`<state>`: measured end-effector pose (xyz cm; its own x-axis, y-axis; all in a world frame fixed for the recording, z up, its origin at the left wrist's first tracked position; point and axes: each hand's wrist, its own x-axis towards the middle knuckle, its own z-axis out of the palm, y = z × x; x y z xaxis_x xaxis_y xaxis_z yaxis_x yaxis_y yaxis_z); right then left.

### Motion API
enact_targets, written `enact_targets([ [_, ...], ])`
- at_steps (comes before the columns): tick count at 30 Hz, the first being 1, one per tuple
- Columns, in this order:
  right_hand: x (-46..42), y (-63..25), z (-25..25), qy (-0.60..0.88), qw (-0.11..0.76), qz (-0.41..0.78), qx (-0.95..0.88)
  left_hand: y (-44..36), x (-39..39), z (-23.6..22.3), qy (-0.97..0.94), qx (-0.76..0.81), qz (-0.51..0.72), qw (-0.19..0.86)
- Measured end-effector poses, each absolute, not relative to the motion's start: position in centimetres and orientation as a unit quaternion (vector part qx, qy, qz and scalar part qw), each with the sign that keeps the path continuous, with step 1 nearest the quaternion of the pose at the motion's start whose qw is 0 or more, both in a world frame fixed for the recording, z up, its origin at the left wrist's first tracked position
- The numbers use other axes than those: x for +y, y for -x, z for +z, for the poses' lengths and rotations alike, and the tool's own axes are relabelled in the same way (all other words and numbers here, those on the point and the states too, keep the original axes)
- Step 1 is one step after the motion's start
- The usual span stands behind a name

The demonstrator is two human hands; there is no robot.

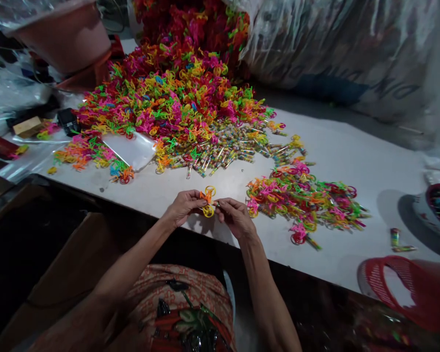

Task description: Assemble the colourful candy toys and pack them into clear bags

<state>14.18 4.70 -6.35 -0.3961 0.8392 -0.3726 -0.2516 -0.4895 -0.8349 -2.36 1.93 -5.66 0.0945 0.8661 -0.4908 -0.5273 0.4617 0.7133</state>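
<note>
1. Patterned cloth (143,298) is covering your lap, just below the near edge of the desk (344,156).
2. Your left hand (185,208) is pinching a yellow-and-orange plastic toy (209,211) between thumb and fingers, near the front edge of the desk.
3. Your right hand (236,217) is gripping a small tube (216,204) at the toy's right side; whether the two pieces are joining is too small to tell.
4. For a clean result, you should probably be holding the toy's thin parts lightly and be lining the tube up straight, not forcing it at a slant.
5. Both your forearms are reaching forward and converging, with your fingertips nearly meeting.
6. Loose tubes (227,151) are lying before a large heap of toys (190,93), while a smaller pile (304,200) is sitting beyond your right hand.
</note>
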Motion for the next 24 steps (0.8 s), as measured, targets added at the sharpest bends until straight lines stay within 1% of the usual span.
enact_targets([
  [4,4.3,-14.4,-6.2,0.431,0.348,0.738,-0.385,2.0,1.6,-6.1,-0.193,0.475,0.483,0.71],
  [9,3.5,-14.4,-5.7,0.492,0.38,0.631,-0.464,1.3,1.7,-7.2,-0.221,0.518,0.515,0.646],
  [13,3.9,-16.2,-5.2,0.497,0.376,0.616,-0.482,0.5,2.2,-7.4,-0.227,0.494,0.487,0.683],
  [16,4.7,-17.9,-4.6,0.505,0.407,0.595,-0.474,-0.1,3.1,-6.8,-0.242,0.464,0.482,0.703],
  [18,5.1,-18.4,-4.2,0.502,0.415,0.601,-0.463,-0.3,3.7,-6.1,-0.236,0.438,0.489,0.717],
  [24,5.1,-16.9,-4.7,0.475,0.389,0.684,-0.394,-0.4,3.6,-5.2,-0.198,0.406,0.468,0.76],
])
